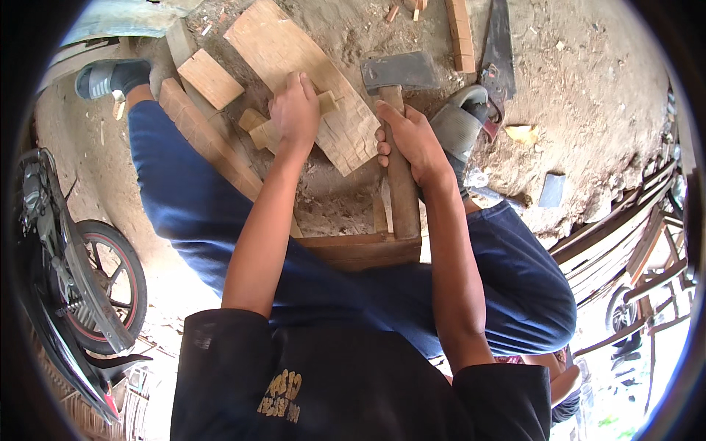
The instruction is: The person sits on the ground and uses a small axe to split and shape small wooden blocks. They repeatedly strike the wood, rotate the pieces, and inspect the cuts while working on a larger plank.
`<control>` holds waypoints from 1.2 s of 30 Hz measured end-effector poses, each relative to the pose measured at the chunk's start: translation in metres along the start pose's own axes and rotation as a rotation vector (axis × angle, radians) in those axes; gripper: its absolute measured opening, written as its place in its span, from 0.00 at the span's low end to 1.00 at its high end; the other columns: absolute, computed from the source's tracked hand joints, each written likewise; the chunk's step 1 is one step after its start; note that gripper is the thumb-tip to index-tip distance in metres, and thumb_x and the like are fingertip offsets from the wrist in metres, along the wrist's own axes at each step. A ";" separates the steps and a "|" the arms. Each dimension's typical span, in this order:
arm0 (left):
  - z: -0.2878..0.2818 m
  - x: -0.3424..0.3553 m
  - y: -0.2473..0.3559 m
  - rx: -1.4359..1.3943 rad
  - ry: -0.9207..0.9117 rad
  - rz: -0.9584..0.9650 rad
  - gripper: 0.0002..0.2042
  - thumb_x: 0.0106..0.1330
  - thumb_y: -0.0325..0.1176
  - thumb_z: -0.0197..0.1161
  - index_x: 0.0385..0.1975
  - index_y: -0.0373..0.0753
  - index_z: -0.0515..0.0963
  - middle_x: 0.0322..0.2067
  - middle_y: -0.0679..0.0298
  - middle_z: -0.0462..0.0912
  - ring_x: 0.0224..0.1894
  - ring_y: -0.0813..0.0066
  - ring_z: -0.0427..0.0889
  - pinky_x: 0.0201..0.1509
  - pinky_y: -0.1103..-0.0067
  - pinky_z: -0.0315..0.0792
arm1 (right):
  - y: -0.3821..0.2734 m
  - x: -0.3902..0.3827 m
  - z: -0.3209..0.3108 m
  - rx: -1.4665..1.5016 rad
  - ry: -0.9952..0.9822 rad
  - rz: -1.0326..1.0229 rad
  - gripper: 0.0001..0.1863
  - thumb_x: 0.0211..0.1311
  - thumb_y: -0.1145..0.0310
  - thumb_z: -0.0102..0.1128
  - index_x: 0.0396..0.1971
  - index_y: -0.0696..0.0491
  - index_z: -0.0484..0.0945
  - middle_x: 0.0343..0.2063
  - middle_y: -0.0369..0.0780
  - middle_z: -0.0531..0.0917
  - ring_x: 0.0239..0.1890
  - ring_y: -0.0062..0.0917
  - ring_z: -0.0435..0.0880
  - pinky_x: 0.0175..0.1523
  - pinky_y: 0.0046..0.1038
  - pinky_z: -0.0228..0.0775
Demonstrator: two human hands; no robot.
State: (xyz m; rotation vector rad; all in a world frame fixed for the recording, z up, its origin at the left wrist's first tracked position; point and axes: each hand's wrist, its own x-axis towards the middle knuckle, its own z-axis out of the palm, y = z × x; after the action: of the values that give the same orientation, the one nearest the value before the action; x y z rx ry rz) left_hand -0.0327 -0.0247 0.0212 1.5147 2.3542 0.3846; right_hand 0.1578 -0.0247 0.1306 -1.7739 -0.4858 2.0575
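Note:
My left hand [296,114] is closed around a small wooden block [327,102], which lies across a wide board [276,44]. Another short wood piece [251,120] shows just left of that hand. My right hand [413,140] grips the wooden handle of a hatchet [403,192] close below its head. The hatchet's dark, flat metal head points away from me, to the right of the board. Its handle end reaches back to a wooden seat or bench [360,252] between my legs.
A square wood block [211,79] and a long notched timber [209,132] lie to the left. Beyond my right foot are a handsaw [498,55] and a notched wood strip [460,37]. A motorbike [92,287] stands at the left; part of another person [565,382] shows behind me, lower right.

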 end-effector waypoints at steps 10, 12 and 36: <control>0.010 0.001 0.014 0.097 -0.022 0.017 0.14 0.75 0.38 0.47 0.41 0.37 0.78 0.35 0.51 0.86 0.41 0.50 0.85 0.49 0.58 0.74 | 0.027 -0.026 -0.013 -0.054 0.107 -0.015 0.15 0.73 0.58 0.57 0.43 0.56 0.70 0.22 0.34 0.74 0.17 0.16 0.73 0.20 0.23 0.69; 0.010 0.000 0.021 0.133 -0.010 0.006 0.13 0.74 0.37 0.48 0.43 0.37 0.78 0.39 0.50 0.85 0.45 0.51 0.84 0.51 0.59 0.73 | 0.035 -0.043 -0.006 -0.049 0.125 -0.028 0.16 0.74 0.58 0.57 0.42 0.57 0.70 0.21 0.34 0.74 0.16 0.16 0.73 0.19 0.23 0.69; 0.014 0.005 0.001 0.127 0.100 0.228 0.19 0.67 0.34 0.53 0.56 0.35 0.72 0.58 0.44 0.67 0.61 0.46 0.63 0.61 0.50 0.57 | 0.075 -0.002 0.042 -0.453 0.321 -0.327 0.23 0.72 0.61 0.57 0.49 0.69 0.70 0.22 0.53 0.84 0.18 0.37 0.85 0.25 0.36 0.76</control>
State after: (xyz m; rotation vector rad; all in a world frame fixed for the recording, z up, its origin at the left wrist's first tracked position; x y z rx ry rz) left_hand -0.0285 -0.0192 0.0084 1.8725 2.3254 0.3787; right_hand 0.1116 -0.0911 0.1013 -2.0529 -1.1229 1.4826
